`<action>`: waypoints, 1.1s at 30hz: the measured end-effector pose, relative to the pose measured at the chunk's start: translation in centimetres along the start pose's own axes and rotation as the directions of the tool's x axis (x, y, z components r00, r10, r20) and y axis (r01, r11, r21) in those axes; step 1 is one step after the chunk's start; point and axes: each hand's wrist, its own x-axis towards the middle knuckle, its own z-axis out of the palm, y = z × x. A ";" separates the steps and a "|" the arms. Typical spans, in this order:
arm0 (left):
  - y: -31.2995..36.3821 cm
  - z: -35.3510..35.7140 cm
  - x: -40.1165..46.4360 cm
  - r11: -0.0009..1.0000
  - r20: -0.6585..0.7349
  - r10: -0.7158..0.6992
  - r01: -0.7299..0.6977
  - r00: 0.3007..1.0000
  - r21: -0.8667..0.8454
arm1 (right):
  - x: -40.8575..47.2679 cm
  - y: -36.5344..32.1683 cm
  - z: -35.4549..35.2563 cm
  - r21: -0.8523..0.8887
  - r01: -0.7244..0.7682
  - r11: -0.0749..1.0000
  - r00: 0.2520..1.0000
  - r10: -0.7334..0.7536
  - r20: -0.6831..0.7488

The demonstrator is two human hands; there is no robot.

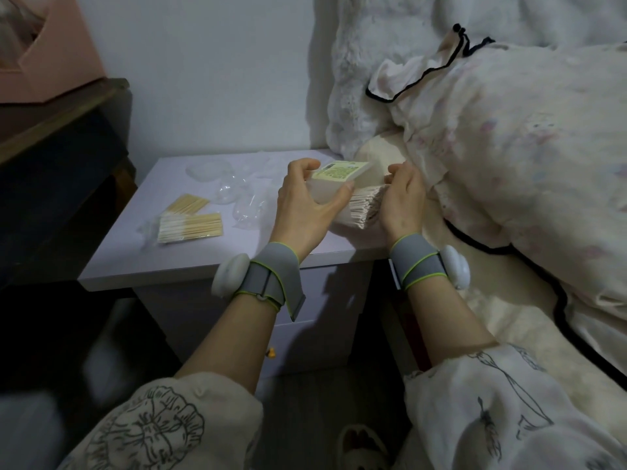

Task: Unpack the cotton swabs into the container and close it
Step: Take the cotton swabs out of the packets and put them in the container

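**Materials and Surface Finish**

The nightstand (142,262) top is smooth and matt, pale lilac. The swab bundle (190,226) shows light wooden sticks with white cotton tips inside a clear, glossy plastic wrapper. The clear container parts (224,195) are glossy plastic. The packet (339,191) looks papery and matt, with a printed paper label. The bedding (509,147) is soft matt cloth. The wristbands (268,283) are grey woven fabric.

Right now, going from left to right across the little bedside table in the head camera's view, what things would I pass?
Bagged cotton swabs → clear plastic container pieces → left hand → labelled pack held between both hands → right hand → bedding past the table's edge.
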 end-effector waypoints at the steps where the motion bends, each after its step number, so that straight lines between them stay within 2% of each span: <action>1: -0.2 0.1 0.1 1.000 0.009 0.000 0.000 1.000 0.018 | 0.2 0.2 0.0 -0.015 -0.005 1.000 1.000 0.005 0.011; 8: -0.4 1.3 0.6 0.990 0.069 0.007 -0.017 0.998 0.137 | 0.7 1.0 -0.2 -0.109 0.015 0.994 0.998 -0.009 0.055; 11: -0.6 1.3 0.8 0.990 0.117 0.007 -0.023 0.993 0.137 | 0.7 0.9 -0.3 -0.123 0.031 0.992 0.998 -0.025 0.050; 13: -0.8 0.9 0.8 0.991 0.123 0.005 -0.021 0.992 0.129 | 0.5 0.8 -0.3 -0.194 0.113 0.974 0.993 -0.104 0.058; 15: -0.8 0.2 0.7 0.989 0.115 0.028 -0.044 0.993 0.143 | 0.1 0.6 0.1 -0.263 0.251 0.932 0.968 -0.242 0.065; 19: -1.2 -2.3 0.3 0.969 0.025 0.106 -0.109 0.994 0.221 | -0.7 -0.4 1.0 -0.301 0.490 0.818 0.865 -0.499 0.053; 21: -1.7 -3.9 0.1 0.952 -0.039 0.101 -0.086 0.994 0.294 | -1.3 -1.1 1.6 -0.296 0.562 0.773 0.818 -0.571 0.063; 23: -2.5 -5.8 -0.3 0.922 -0.109 0.047 -0.001 0.993 0.388 | -2.3 -1.7 2.8 -0.265 0.624 0.735 0.775 -0.626 0.089; 25: -3.5 -8.2 -0.7 0.868 -0.171 -0.042 0.121 0.984 0.482 | -3.9 -2.4 4.4 -0.193 0.665 0.721 0.747 -0.644 0.166; 28: -4.3 -10.2 -1.2 0.761 -0.255 -0.161 0.284 0.953 0.583 | -5.6 -2.6 6.4 -0.141 0.661 0.737 0.723 -0.577 0.379; 31: -5.2 -12.5 -1.7 0.686 -0.366 -0.226 0.415 0.902 0.598 | -8.0 -2.7 8.8 -0.143 0.671 0.728 0.627 -0.454 0.632; 33: -5.9 -13.6 -1.8 0.688 -0.406 -0.284 0.479 0.869 0.545 | -9.4 -2.5 10.1 -0.164 0.688 0.707 0.557 -0.370 0.744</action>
